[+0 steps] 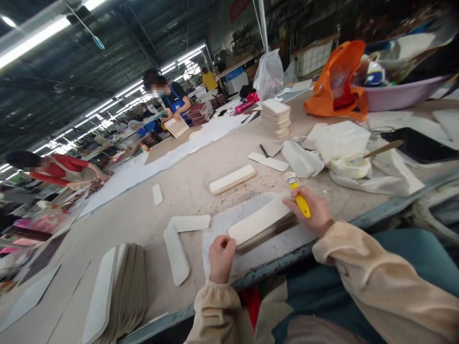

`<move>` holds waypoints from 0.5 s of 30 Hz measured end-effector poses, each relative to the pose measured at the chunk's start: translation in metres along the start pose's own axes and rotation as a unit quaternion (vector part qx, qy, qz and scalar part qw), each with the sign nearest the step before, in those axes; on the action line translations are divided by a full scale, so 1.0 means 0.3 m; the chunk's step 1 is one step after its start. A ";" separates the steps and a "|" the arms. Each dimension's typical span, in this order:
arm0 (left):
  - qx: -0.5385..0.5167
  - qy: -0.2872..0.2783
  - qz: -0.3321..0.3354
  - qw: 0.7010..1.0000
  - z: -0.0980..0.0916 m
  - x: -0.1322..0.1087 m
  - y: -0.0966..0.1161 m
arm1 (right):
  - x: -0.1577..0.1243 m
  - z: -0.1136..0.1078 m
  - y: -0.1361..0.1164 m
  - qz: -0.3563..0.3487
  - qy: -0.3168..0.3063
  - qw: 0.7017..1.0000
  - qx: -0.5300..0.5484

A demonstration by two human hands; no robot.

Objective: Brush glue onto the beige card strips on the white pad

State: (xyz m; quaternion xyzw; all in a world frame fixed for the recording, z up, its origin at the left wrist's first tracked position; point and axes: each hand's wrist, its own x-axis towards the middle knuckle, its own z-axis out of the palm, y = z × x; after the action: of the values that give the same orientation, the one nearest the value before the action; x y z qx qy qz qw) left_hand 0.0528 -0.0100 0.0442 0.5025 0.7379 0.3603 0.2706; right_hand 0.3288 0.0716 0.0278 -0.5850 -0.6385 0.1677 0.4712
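Note:
My right hand is closed around a paintbrush with a yellow handle, its bristles pointing up and away. The same hand's fingertips rest at the right end of a long white strip with rounded ends, the top one of a small stack. At the strip's left end, my left hand is closed, thumb and fingers pinching its edge. Beneath the stack lies a white sheet. Two similar strips lie at an angle to the left.
A tall pile of strips stands at the front left. Farther back are a short stack and a higher stack. A white bowl with a stick, a dark phone, an orange bag and a basin are right. Two people work beyond.

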 end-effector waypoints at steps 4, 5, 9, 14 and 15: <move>0.024 -0.007 -0.001 1.000 0.014 0.007 -0.028 | 0.003 0.023 0.019 -0.011 0.003 0.999 -0.030; 0.027 -0.009 -0.002 1.000 0.014 0.008 -0.031 | 0.005 0.025 0.021 -0.012 0.000 0.999 -0.034; 0.019 -0.013 -0.006 1.000 0.011 0.005 -0.038 | 0.007 0.038 0.040 -0.025 -0.011 0.999 -0.045; -0.033 0.000 -0.020 0.999 0.022 0.000 -0.072 | 0.002 0.058 0.075 -0.023 -0.016 0.998 -0.056; -0.042 0.004 -0.025 0.999 0.026 0.000 -0.081 | 0.002 0.060 0.079 -0.022 -0.015 0.998 -0.057</move>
State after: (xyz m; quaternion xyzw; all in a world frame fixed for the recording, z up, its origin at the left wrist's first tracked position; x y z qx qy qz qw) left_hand 0.0456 -0.0136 0.0201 0.4707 0.7353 0.3863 0.2977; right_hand 0.3284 0.0842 0.0010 -0.5946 -0.6664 0.1290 0.4310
